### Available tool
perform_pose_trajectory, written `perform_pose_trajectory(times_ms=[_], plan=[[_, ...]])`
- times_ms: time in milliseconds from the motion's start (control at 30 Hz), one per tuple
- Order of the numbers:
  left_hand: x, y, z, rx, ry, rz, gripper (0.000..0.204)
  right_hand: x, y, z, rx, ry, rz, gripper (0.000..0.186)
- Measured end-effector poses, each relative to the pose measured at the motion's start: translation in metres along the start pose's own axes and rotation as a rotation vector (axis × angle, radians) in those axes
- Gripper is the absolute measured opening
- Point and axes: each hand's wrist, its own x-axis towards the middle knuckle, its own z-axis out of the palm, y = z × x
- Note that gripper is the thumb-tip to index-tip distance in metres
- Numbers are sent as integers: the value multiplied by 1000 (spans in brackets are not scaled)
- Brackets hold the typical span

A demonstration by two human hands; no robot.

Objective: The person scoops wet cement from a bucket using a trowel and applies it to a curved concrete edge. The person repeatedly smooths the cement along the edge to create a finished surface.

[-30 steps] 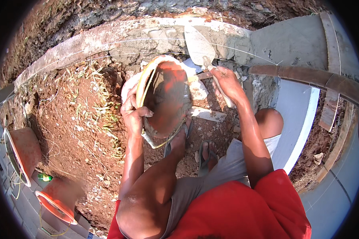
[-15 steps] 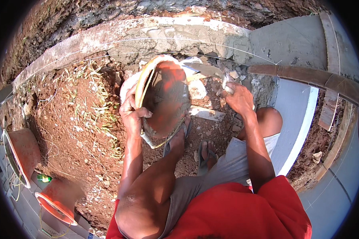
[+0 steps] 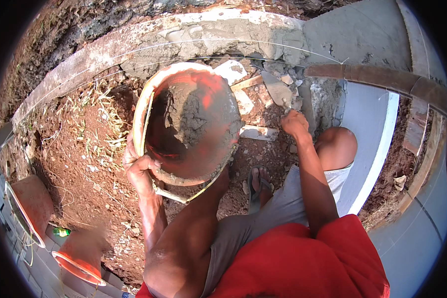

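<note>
An orange bucket (image 3: 218,149) with a yellow cord handle is tilted in the middle, its opening facing me and showing a lump of grey wet mortar (image 3: 188,116). My left hand (image 3: 140,165) is closed on the bucket's lower-left rim. To the right of the bucket, my right hand (image 3: 295,124) is closed on the handle of a trowel (image 3: 275,88), whose blade points up and left over broken pieces of stone and wood (image 3: 251,104) near the mortared edge.
A mortar-covered concrete edge (image 3: 164,39) with strings curves across the top. A dark bar (image 3: 367,74) and white strip (image 3: 367,144) lie at right. Two orange buckets (image 3: 78,251), a green bottle (image 3: 61,232) and grey pavers (image 3: 37,270) are at lower left, beside dirt (image 3: 79,184).
The bucket, with my left hand on it, has moved left and turned further open toward me. The trowel blade has come down from the concrete edge, and my right hand now sits lower.
</note>
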Motion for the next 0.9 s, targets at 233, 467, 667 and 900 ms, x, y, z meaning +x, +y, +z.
perform_pose_trajectory(times_ms=[233, 467, 667, 900], plan=[[-18, -2, -18, -94, 26, -129, 76, 32, -114, -19, 634, 28, -343, 85], [-22, -5, -33, 35, 65, -103, 74, 46, -170, -6, 317, 13, -267, 122], [-26, -6, -18, 49, 74, -149, 81, 56, -182, -2, 243, 27, -317, 136], [-19, -9, -12, 0, 86, -172, 76, 43, -192, 25, 372, 190, -213, 135]])
